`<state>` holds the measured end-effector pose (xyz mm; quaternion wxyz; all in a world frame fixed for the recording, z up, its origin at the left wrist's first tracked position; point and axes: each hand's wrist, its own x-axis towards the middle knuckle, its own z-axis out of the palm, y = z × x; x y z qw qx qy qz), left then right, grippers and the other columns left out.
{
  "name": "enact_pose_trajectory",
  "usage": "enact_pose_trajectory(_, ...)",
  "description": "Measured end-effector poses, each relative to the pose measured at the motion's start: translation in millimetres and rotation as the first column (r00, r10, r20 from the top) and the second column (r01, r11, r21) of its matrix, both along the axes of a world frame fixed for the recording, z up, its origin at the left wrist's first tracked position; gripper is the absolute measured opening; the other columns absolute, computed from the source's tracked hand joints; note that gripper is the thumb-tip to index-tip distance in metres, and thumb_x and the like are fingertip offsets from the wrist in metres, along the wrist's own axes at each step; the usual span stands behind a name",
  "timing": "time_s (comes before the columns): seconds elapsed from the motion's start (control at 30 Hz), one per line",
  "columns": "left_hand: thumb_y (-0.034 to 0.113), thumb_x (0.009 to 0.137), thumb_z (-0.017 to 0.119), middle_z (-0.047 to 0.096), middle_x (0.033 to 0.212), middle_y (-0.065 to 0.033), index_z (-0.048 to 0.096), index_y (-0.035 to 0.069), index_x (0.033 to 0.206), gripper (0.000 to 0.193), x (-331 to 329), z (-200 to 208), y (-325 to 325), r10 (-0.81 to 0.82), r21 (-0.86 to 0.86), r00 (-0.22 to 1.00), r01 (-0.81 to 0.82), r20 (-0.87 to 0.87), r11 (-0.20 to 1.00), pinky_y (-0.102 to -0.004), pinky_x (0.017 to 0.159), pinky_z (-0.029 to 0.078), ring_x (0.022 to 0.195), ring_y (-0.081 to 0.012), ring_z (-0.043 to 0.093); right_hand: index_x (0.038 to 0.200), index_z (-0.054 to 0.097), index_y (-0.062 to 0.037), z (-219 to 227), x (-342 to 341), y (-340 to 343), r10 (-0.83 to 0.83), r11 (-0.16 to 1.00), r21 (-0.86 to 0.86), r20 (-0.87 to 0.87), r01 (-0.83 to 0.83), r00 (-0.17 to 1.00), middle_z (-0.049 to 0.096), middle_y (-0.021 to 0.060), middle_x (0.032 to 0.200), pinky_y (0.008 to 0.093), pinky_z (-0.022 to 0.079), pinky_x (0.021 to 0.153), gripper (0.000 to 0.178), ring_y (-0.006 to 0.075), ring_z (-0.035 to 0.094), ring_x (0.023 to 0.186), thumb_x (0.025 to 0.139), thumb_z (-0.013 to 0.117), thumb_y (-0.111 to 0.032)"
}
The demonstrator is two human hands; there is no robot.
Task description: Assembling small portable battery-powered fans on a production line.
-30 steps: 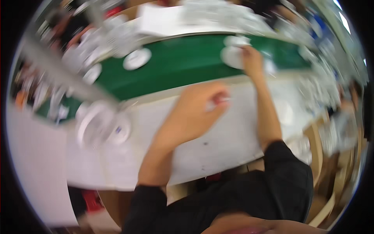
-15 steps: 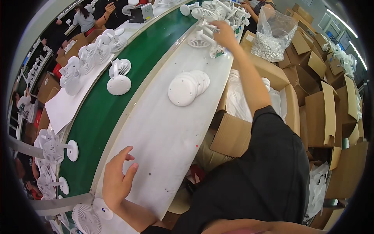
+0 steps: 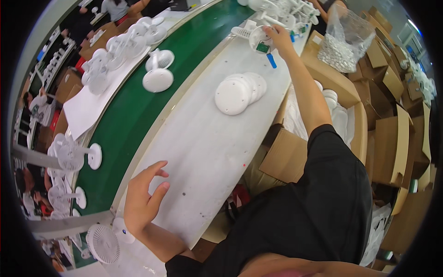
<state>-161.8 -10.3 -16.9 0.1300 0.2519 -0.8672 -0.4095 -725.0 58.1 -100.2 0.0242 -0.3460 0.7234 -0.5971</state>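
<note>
1. While my left hand (image 3: 144, 198) stays open, lower left, my right hand (image 3: 279, 39) now grips a fan base (image 3: 254, 40), upper centre.
2. Its green circuit board (image 3: 263, 47) shows more fully, the inside laid open.

Room along the table (image 3: 203, 147), crowded ends
A hand could pass between the left hand (image 3: 145, 201) and the discs (image 3: 232, 96). Beyond them, the held fan (image 3: 256, 44), right hand (image 3: 278, 40) and heaped fans (image 3: 272, 18) obstruct; a carton (image 3: 287, 154) flanks the right edge, a rail (image 3: 74, 223) the near left.
</note>
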Motion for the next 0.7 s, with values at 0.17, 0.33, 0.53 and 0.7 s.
enact_pose_trajectory(0.17, 0.000, 0.076, 0.062, 0.069, 0.090, -0.0104, 0.068, -0.001, 0.102, 0.027, 10, -23, -9, 0.108, -0.066, 0.912, -0.145, -0.397, 0.987, -0.0296, 0.076, 0.048, 0.080, -0.0230, 0.062, 0.097, 0.067, -0.0005, 57, 118, -52, 0.154, 0.974, -0.183, 0.104, -0.133, 0.983, 0.064, 0.0065, 0.083, 0.0238, 0.047, 0.067, 0.030, 0.0132, 0.055, 0.074, 0.090, 0.068, -0.030)
enact_pose_trajectory(0.33, 0.009, 0.076, 0.069, 0.055, 0.129, -0.0136, 0.064, 0.005, 0.115, 0.039, 9, -35, -12, 0.143, -0.197, 0.774, -0.327, -0.617, 0.924, -0.0375, 0.096, 0.044, 0.115, -0.0293, 0.054, 0.105, 0.067, 0.0004, 80, 253, -77, 0.454, 0.850, -0.332, 0.065, -0.409, 0.889, 0.064, 0.0060, 0.091, 0.0191, 0.044, 0.067, 0.027, 0.0102, 0.054, 0.080, 0.093, 0.063, -0.024)
enact_pose_trajectory(0.53, 0.017, 0.075, 0.072, 0.022, 0.146, -0.0282, 0.050, 0.003, 0.128, 0.059, 33, -58, -22, 0.434, -0.187, 0.641, -0.671, -0.633, 0.718, -0.0479, 0.100, 0.040, 0.125, -0.0440, 0.040, 0.098, 0.064, -0.0015, 50, 446, -123, 0.754, 0.657, -0.274, 0.205, -0.703, 0.624, 0.060, 0.0019, 0.089, 0.0192, 0.041, 0.067, 0.019, 0.0087, 0.050, 0.078, 0.094, 0.061, -0.020)
enact_pose_trajectory(0.7, 0.015, 0.075, 0.072, 0.036, 0.139, -0.0223, 0.055, 0.009, 0.118, 0.047, 49, -60, -55, 0.548, -0.091, 0.545, -0.756, -0.634, 0.648, -0.0434, 0.095, 0.043, 0.122, -0.0391, 0.043, 0.092, 0.062, -0.0030, 24, 485, -157, 0.741, 0.649, -0.104, 0.310, -0.754, 0.595, 0.057, 0.0013, 0.082, 0.0193, 0.039, 0.065, 0.020, 0.0083, 0.046, 0.073, 0.094, 0.061, -0.023)
